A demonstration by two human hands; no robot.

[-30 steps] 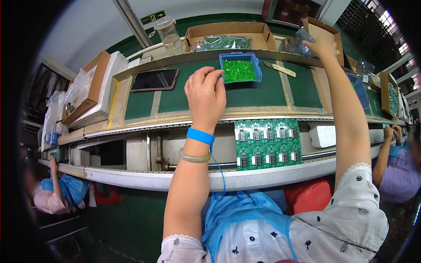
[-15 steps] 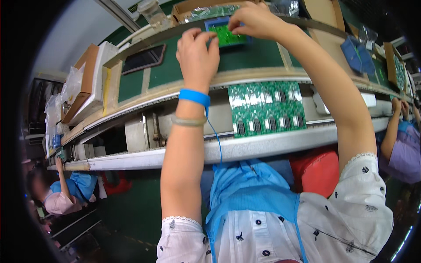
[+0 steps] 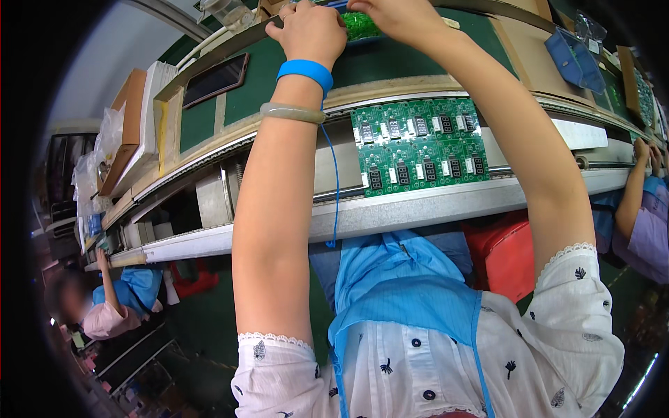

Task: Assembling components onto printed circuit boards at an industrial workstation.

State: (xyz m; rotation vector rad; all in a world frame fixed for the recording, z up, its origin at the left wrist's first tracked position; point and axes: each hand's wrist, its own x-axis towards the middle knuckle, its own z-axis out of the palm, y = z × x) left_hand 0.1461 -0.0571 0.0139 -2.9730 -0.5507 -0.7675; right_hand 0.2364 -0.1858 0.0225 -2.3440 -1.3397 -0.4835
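My left hand, palm down, is at the top edge beside a heap of small bright green parts in a blue bin. Its fingers are bent and their tips are hidden. Across the heap, my right hand reaches in with its fingers bent together, partly cut off by the frame. What either hand pinches cannot be made out. A blue wrist strap with a thin cord is on my left wrist. Below the hands, a panel of green circuit boards with black digit displays and white connectors lies across the rails.
A dark phone lies on the green bench at left. A cardboard box stands beyond it. Another blue bin sits at right. The metal rail runs along the front. Other people work at both ends.
The view has shifted, so the bench and hands sit higher in the picture. The circuit board panel shows more sharply. Both hands are still at the green parts, with fingers more hidden.
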